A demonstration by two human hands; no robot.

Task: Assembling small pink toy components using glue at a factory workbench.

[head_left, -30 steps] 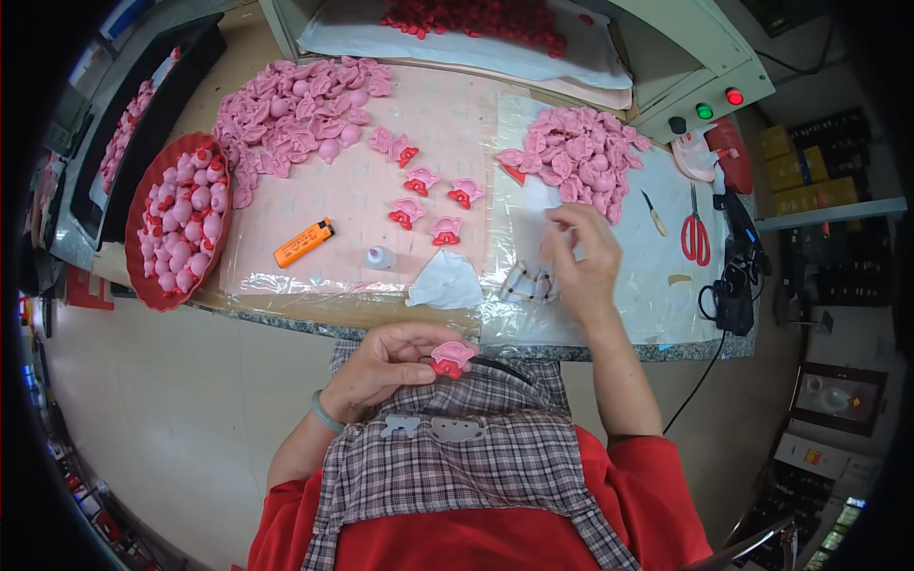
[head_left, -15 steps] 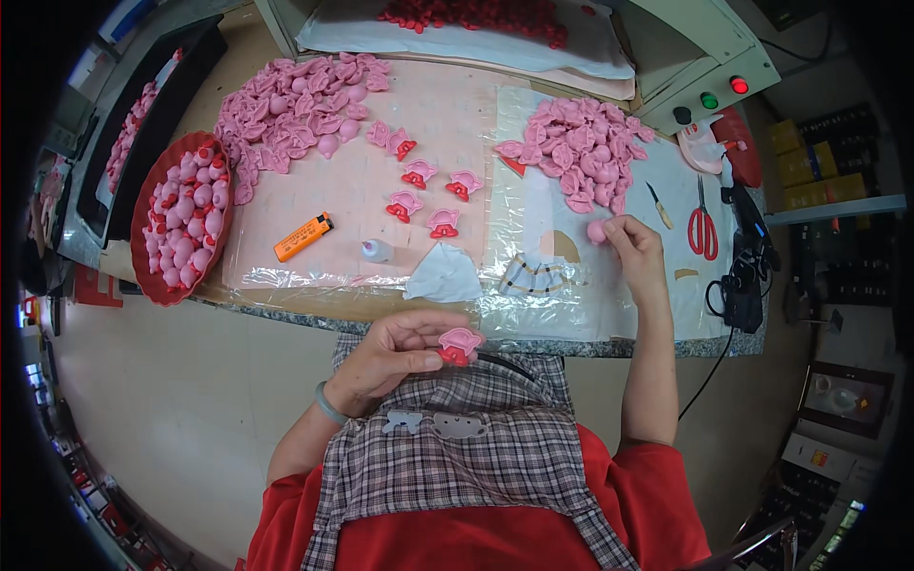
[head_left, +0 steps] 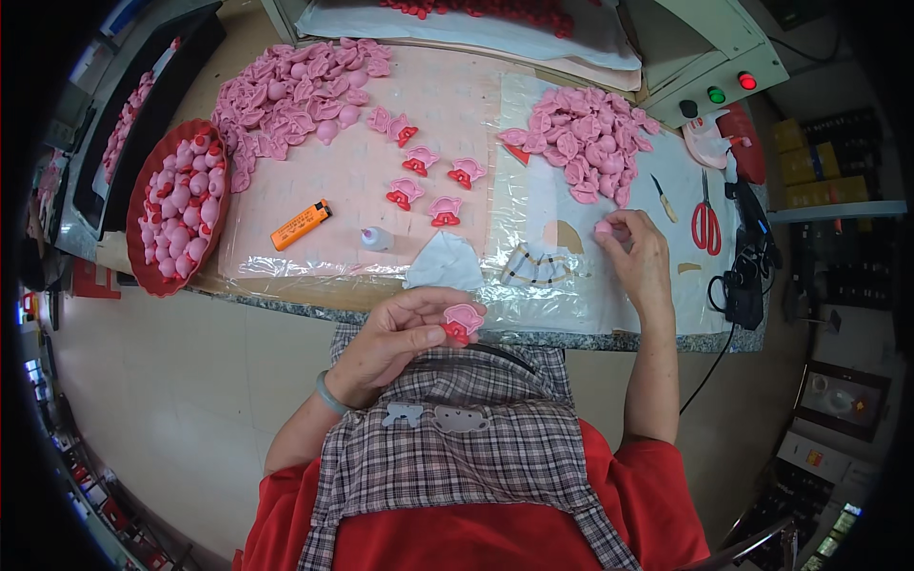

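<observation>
My left hand [head_left: 398, 333], in front of the table's near edge, pinches a small pink piece with a red bow-like part [head_left: 462, 324] between thumb and fingers. Above the white sheet at the right, my right hand [head_left: 640, 255] has its fingertips closed on a small round pink piece [head_left: 604, 227]. Beyond it lies a heap of pink moulded pieces [head_left: 595, 143]. Several pink-and-red pieces like the one in my left hand, among them a pink-and-red piece [head_left: 446, 211], lie spaced out on the pink sheet at the middle.
A red bowl [head_left: 136, 224] of pink balls with red bits stands at the left, below a larger pink heap [head_left: 286, 105]. An orange lighter [head_left: 300, 226], small bottle [head_left: 377, 239], white cloth [head_left: 445, 263], checked cloth [head_left: 535, 265], knife [head_left: 665, 200] and red-handled scissors [head_left: 705, 228] lie around.
My left hand has risen slightly with its pink-and-red piece. My right hand stays over the white sheet, its fingers turned a little around the round pink piece. The view has shifted slightly.
</observation>
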